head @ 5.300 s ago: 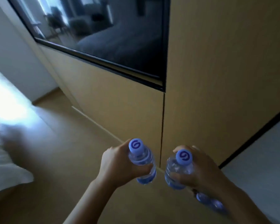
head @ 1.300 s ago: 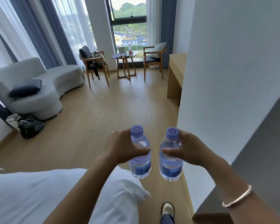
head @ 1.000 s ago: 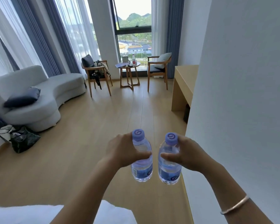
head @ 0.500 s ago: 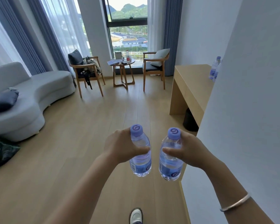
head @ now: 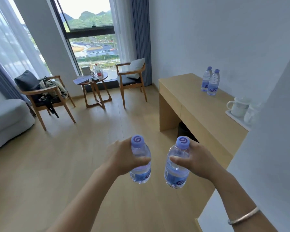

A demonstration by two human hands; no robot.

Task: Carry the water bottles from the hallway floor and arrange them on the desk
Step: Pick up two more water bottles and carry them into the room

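left hand (head: 122, 158) gripping bottle (head: 141, 162), right hand (head: 197, 160) likewise

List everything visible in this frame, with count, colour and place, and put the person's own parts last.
held bottles: 2, clear with purple caps, one in each hand.
bottles on desk: 2, clear with purple caps, upright side by side at the far end by the wall.
desk: 1, light wood, along the right wall.
mugs: 2, white, on a white tray on the desk.
armchairs: 2, wood, either side of the round table.
round table: 1, wood, cluttered, at the window.
sofa: 1, pale grey, far left.
left hand: gripping a bottle.
right hand: gripping a bottle; silver bangle on wrist.
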